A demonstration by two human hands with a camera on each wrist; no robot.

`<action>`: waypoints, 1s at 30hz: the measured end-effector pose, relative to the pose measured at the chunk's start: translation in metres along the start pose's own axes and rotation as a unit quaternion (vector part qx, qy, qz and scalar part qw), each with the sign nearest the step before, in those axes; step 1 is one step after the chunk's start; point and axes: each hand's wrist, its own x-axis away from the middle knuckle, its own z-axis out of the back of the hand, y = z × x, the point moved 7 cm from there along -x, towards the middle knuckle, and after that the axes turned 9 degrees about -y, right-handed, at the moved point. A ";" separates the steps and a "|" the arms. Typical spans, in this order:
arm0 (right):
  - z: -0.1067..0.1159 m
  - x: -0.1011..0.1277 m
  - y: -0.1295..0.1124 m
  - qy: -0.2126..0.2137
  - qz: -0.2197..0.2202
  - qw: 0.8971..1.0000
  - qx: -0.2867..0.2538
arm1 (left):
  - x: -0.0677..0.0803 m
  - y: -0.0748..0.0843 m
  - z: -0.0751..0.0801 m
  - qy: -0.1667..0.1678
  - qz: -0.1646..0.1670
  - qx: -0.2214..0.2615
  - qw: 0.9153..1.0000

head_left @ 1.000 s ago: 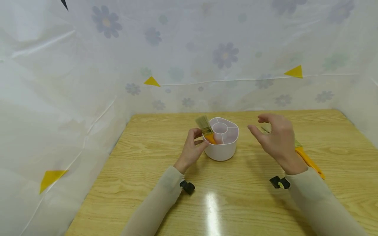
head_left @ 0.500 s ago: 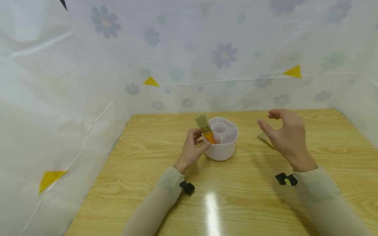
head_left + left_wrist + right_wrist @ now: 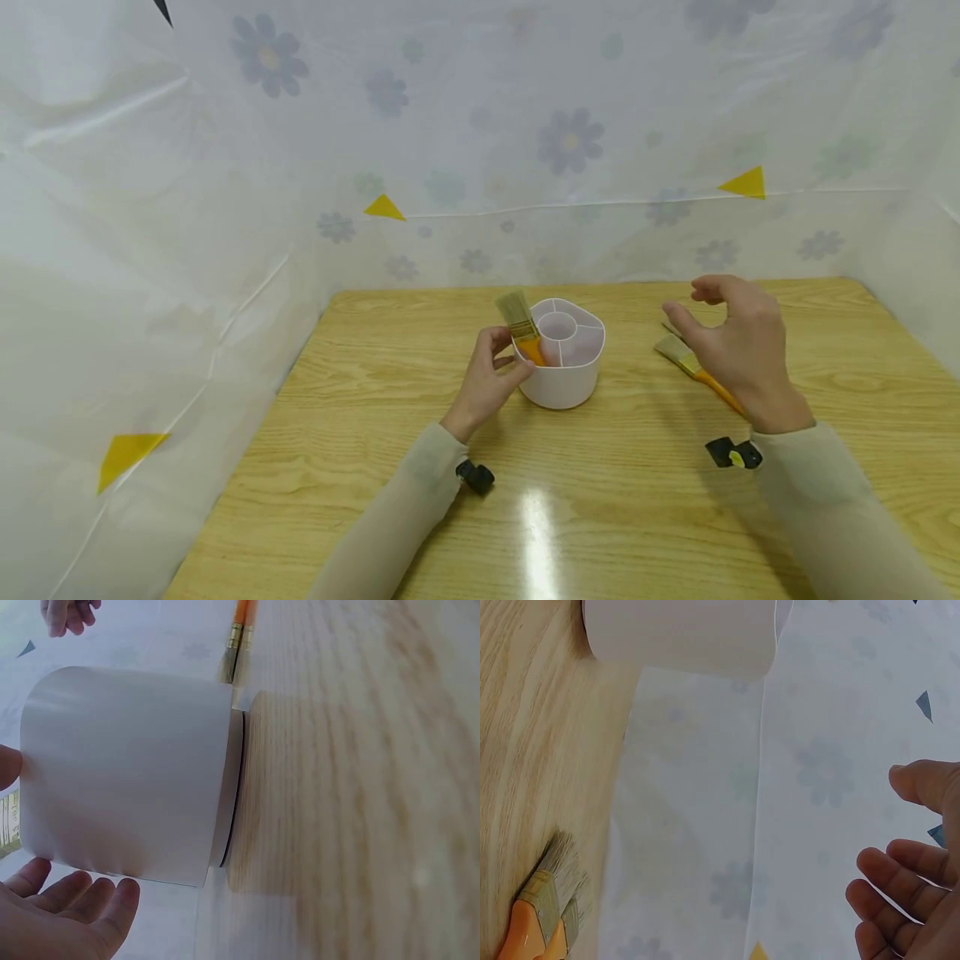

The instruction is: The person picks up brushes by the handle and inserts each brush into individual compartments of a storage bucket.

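Observation:
A white organizer (image 3: 558,387) with several compartments around a round middle well stands on the table. My left hand (image 3: 486,387) grips its left side, the thumb at the front rim and the fingers along the wall; the left wrist view shows the fingers (image 3: 116,907) against the white wall. A paintbrush (image 3: 520,321) with an orange handle leans in the left compartment, bristles up. My right hand (image 3: 742,354) hovers to the right with nothing in it, thumb and fingers spread apart. Beneath it lie orange-handled paintbrushes (image 3: 536,919), partly hidden by the hand in the head view.
The wood-grain table (image 3: 600,517) reaches back to a flower-patterned white sheet (image 3: 480,150), which also hangs at the left and right sides. Yellow triangles (image 3: 744,182) mark the sheet. A black wrist camera (image 3: 475,476) sits on each sleeve.
My right hand has moved to the right and slightly away, showing more of the brushes lying under it. My left hand, the organizer and its brush have stayed in place.

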 end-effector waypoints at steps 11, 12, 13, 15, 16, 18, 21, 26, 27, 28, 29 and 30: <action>-0.008 0.003 0.015 -0.073 -0.063 0.995 0.021 | -0.010 -0.034 0.002 0.015 -0.001 -0.004 1.000; -0.009 0.003 0.016 -0.075 -0.065 0.995 0.022 | -0.010 -0.036 0.002 0.019 -0.002 -0.006 1.000; -0.009 0.004 0.017 -0.077 -0.067 0.995 0.023 | -0.010 -0.036 0.003 0.023 -0.003 -0.008 1.000; -0.010 0.004 0.018 -0.079 -0.069 0.994 0.024 | -0.010 -0.037 0.003 0.029 -0.006 -0.011 0.999; -0.010 0.004 0.019 -0.080 -0.071 0.994 0.025 | -0.010 -0.037 0.003 0.032 -0.008 -0.014 0.999; -0.011 0.005 0.021 -0.083 -0.073 0.993 0.027 | -0.011 -0.036 0.003 0.035 -0.011 -0.016 0.999; -0.012 0.006 0.024 -0.089 -0.079 0.992 0.029 | -0.011 -0.035 0.003 0.036 -0.014 -0.018 0.999; -0.015 0.008 0.029 -0.109 -0.098 0.989 0.025 | -0.010 -0.035 0.002 0.036 -0.014 -0.015 0.999; -0.016 0.009 0.031 -0.113 -0.102 0.988 0.025 | -0.010 -0.035 0.002 0.036 -0.014 -0.014 0.999; -0.016 0.009 0.032 -0.119 -0.108 0.987 0.026 | -0.010 -0.035 0.002 0.035 -0.015 -0.013 0.999; -0.017 0.010 0.033 -0.124 -0.113 0.985 0.027 | -0.011 -0.035 0.002 0.035 -0.015 -0.012 0.999; -0.017 0.010 0.035 -0.129 -0.118 0.984 0.029 | -0.011 -0.035 0.002 0.035 -0.016 -0.012 0.999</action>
